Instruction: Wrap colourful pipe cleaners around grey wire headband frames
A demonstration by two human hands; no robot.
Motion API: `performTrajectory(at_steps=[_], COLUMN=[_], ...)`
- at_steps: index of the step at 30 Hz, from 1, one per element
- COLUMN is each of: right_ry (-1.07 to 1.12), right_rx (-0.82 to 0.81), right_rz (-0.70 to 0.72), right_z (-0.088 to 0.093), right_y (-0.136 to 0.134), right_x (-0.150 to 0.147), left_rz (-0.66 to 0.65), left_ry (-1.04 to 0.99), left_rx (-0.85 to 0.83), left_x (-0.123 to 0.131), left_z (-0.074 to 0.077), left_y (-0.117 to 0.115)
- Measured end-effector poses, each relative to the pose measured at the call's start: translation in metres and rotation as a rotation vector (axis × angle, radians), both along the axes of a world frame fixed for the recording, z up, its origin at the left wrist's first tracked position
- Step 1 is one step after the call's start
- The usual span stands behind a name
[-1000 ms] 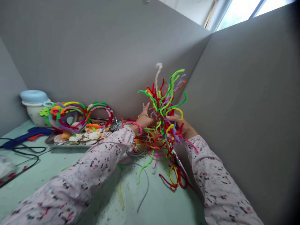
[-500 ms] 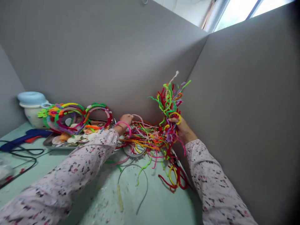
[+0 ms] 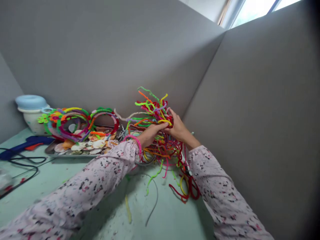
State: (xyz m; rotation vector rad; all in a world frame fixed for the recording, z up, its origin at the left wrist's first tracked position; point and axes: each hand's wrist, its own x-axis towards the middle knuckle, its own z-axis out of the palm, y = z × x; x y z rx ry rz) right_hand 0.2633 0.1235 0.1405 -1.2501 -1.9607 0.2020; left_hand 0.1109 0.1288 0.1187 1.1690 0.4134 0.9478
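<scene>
Both hands meet at a thick bundle of colourful pipe cleaners (image 3: 152, 108), which leans to the left above a loose pile. My right hand (image 3: 178, 128) is wrapped round the bundle from the right side. Against it from the left presses my left hand (image 3: 151, 133), its thumb pointing towards the other hand; both close on the bundle. A pink pipe cleaner (image 3: 138, 143) loops round my left wrist. Beneath the hands lies a tangled pile of pipe cleaners (image 3: 160, 152), partly hidden by my arms.
To the left, a metal tray (image 3: 75, 155) of shells (image 3: 97, 143) carries several fuzzy headbands (image 3: 105, 111). A lidded jar (image 3: 32, 115) and a blue glue gun (image 3: 27, 146) with its cable stand farther left. Thin bare headbands (image 3: 156, 196) lie in front. Grey partitions (image 3: 112, 60) enclose the table.
The right hand has brought the upright bundle left and lower, tipping it leftward. My left hand has moved right from the pile onto the bundle.
</scene>
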Motion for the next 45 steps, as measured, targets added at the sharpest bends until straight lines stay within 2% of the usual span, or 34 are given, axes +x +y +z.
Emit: performTrajectory(at_steps=[3,9,13,16,20,24,29,34,37,39,41,45], right_ry=[-0.101,-0.182,-0.137,-0.115,-0.083,-0.150,-0.281,-0.267,-0.163,-0.028,0.061,-0.003], right_rx=[0.006,-0.067,-0.166,-0.141,-0.108,-0.216,-0.286,-0.271,-0.179,-0.063,0.057,0.071], right_rz=[-0.085,-0.285,-0.266,-0.254,-0.311,-0.332,-0.359,-0.356,-0.428,-0.416,-0.337,-0.177], right_z=[-0.011,-0.032,-0.039,-0.044,-0.050,-0.058,-0.061,-0.054,-0.038,-0.022,-0.006,0.014], right_y=[-0.009,-0.024,-0.029,-0.031,-0.037,-0.044,-0.053,-0.051,-0.046,-0.043,-0.040,-0.023], right_x=[-0.002,-0.006,-0.003,0.005,0.018,0.029,0.044,0.060,0.060,0.049,0.027,-0.024], left_rz=[0.111,0.284,0.310,0.303,0.314,0.414,0.438,0.504,0.518,0.504,0.466,0.290], left_ry=[-0.062,-0.064,-0.028,-0.050,-0.168,-0.221,-0.275,-0.296,-0.281,-0.268,-0.249,-0.173], left_rx=[-0.140,-0.258,-0.281,-0.250,-0.222,-0.243,-0.215,-0.150,-0.100,-0.078,-0.047,0.021], left_x=[-0.001,-0.012,-0.019,-0.023,-0.029,-0.036,-0.051,-0.070,-0.076,-0.075,-0.069,-0.051], left_z=[-0.006,-0.010,-0.016,-0.019,-0.013,-0.004,0.003,0.010,0.011,0.010,0.009,0.008], left_y=[0.008,0.021,0.021,0.020,0.023,0.028,0.037,0.047,0.049,0.047,0.042,0.027])
